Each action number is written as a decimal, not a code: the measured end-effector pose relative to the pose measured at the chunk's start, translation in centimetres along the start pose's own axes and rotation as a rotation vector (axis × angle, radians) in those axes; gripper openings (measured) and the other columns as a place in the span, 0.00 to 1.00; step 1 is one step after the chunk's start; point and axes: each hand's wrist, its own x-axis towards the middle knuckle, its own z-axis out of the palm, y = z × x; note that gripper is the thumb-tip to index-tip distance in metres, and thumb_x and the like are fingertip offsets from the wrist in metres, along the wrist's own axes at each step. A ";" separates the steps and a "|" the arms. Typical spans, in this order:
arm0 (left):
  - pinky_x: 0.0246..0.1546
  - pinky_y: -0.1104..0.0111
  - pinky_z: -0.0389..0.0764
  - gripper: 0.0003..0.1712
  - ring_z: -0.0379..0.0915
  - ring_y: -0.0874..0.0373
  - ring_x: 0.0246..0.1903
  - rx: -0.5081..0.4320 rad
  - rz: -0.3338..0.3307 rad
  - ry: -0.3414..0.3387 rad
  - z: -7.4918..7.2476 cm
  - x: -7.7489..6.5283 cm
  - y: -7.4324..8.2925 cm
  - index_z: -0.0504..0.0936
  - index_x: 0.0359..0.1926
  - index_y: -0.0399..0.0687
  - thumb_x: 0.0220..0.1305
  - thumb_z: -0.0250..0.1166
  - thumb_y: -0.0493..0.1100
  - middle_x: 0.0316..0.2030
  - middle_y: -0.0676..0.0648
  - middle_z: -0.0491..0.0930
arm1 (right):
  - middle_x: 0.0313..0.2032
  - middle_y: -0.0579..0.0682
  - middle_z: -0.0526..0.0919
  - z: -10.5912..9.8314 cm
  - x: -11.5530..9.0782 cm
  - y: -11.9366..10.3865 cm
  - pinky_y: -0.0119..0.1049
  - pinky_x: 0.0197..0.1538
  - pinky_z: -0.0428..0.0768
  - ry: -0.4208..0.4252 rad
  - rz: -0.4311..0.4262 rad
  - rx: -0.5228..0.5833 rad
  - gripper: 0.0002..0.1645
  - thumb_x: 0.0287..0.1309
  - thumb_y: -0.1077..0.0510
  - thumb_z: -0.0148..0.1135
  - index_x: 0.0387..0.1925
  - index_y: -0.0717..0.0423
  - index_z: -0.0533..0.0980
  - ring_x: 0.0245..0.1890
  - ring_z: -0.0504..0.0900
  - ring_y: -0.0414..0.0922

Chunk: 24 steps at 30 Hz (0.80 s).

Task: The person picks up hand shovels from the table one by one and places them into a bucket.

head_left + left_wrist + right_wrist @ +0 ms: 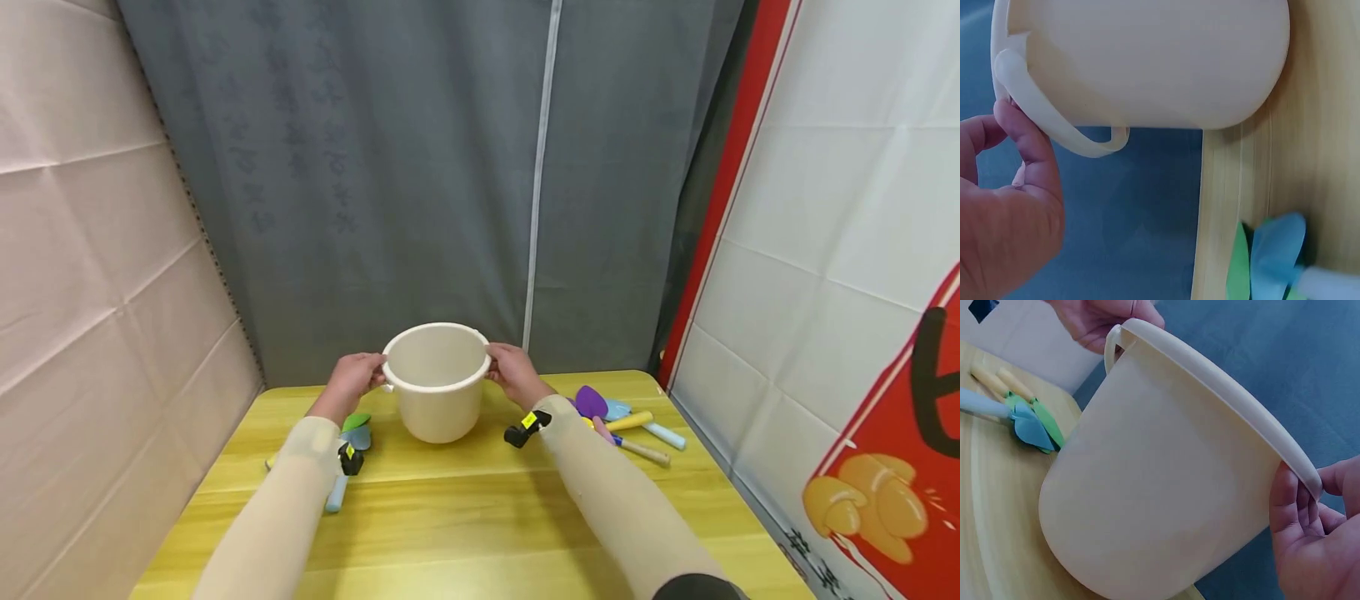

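Observation:
A cream plastic bucket (438, 400) stands upright between both hands near the table's far edge, its mouth facing up. My left hand (356, 382) pinches the rim on the left side. There the bucket's handle (1054, 119) hangs down beside the fingers in the left wrist view. On the opposite side my right hand (517, 373) grips the rim, thumb and fingers on either side of it, as the right wrist view shows (1316, 531). The inside of the bucket that shows in the head view is bare.
Left of the bucket lie small tools, among them a blue trowel (1275, 250) and green ones with wooden handles (1047, 422). To the right, partly behind the right arm, are a purple shovel head (592, 402) and several handles (645, 450). A grey curtain (390, 183) hangs behind the table (420, 533).

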 end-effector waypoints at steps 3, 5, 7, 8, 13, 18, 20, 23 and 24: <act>0.38 0.76 0.83 0.25 0.77 0.62 0.31 -0.067 -0.015 -0.021 0.8 -0.7 0.2 0.79 0.62 0.23 0.86 0.58 0.46 0.33 0.49 0.80 | 0.41 0.58 0.85 -1.0 -0.8 -0.6 0.28 0.34 0.83 0.004 0.001 0.014 0.23 0.81 0.62 0.59 0.68 0.74 0.77 0.30 0.81 0.40; 0.35 0.76 0.83 0.24 0.77 0.62 0.29 -0.105 -0.027 -0.028 1.3 -1.1 0.0 0.81 0.57 0.24 0.86 0.59 0.46 0.31 0.49 0.80 | 0.41 0.57 0.85 -1.6 -1.3 -0.7 0.29 0.34 0.83 0.002 -0.013 0.031 0.23 0.81 0.62 0.59 0.67 0.76 0.77 0.31 0.82 0.40; 0.32 0.76 0.83 0.23 0.77 0.62 0.27 -0.140 -0.035 -0.037 1.8 -1.6 -0.3 0.81 0.52 0.25 0.85 0.59 0.47 0.30 0.48 0.79 | 0.42 0.58 0.86 -2.1 -2.0 -0.7 0.29 0.35 0.84 0.006 -0.025 0.032 0.22 0.81 0.62 0.59 0.65 0.76 0.78 0.32 0.82 0.40; 0.31 0.76 0.83 0.23 0.77 0.62 0.27 -0.149 -0.037 -0.045 2.0 -1.8 -0.4 0.81 0.50 0.26 0.85 0.59 0.47 0.29 0.48 0.79 | 0.42 0.58 0.86 -2.4 -2.3 -0.7 0.30 0.35 0.84 0.006 -0.028 0.033 0.21 0.81 0.61 0.60 0.64 0.76 0.78 0.32 0.82 0.41; 0.30 0.76 0.83 0.22 0.78 0.62 0.26 -0.175 -0.029 -0.080 2.9 -3.2 -1.0 0.81 0.47 0.28 0.85 0.60 0.49 0.28 0.48 0.80 | 0.42 0.56 0.85 -3.6 -4.5 -0.6 0.30 0.35 0.84 0.009 -0.037 0.018 0.21 0.83 0.61 0.59 0.63 0.75 0.79 0.35 0.83 0.42; 0.30 0.76 0.84 0.23 0.79 0.61 0.27 -0.190 -0.016 -0.106 3.7 -4.8 -1.4 0.81 0.49 0.28 0.85 0.60 0.49 0.29 0.47 0.80 | 0.51 0.61 0.84 -4.8 -6.7 -0.6 0.30 0.37 0.84 -0.001 -0.046 0.007 0.24 0.85 0.60 0.57 0.67 0.77 0.76 0.39 0.86 0.44; 0.30 0.76 0.84 0.22 0.79 0.61 0.26 -0.208 -0.019 -0.121 4.0 -5.4 -1.5 0.80 0.49 0.28 0.85 0.60 0.49 0.29 0.46 0.80 | 0.54 0.63 0.84 -5.2 -7.6 -0.7 0.30 0.38 0.85 -0.006 -0.041 0.008 0.25 0.85 0.59 0.56 0.68 0.77 0.75 0.41 0.87 0.45; 0.28 0.77 0.83 0.20 0.78 0.61 0.25 -0.261 -0.027 -0.130 4.7 -6.1 -1.8 0.81 0.48 0.29 0.85 0.60 0.46 0.27 0.46 0.80 | 0.56 0.62 0.84 -5.8 -8.7 -0.7 0.31 0.42 0.86 -0.010 -0.038 0.012 0.26 0.86 0.58 0.56 0.70 0.76 0.75 0.45 0.87 0.47; 0.28 0.77 0.83 0.19 0.78 0.61 0.24 -0.274 -0.026 -0.137 4.9 -6.4 -1.9 0.81 0.48 0.29 0.85 0.59 0.46 0.26 0.47 0.80 | 0.56 0.61 0.84 -6.0 -9.0 -0.7 0.31 0.42 0.86 -0.008 -0.038 0.016 0.26 0.86 0.58 0.56 0.70 0.75 0.75 0.46 0.87 0.47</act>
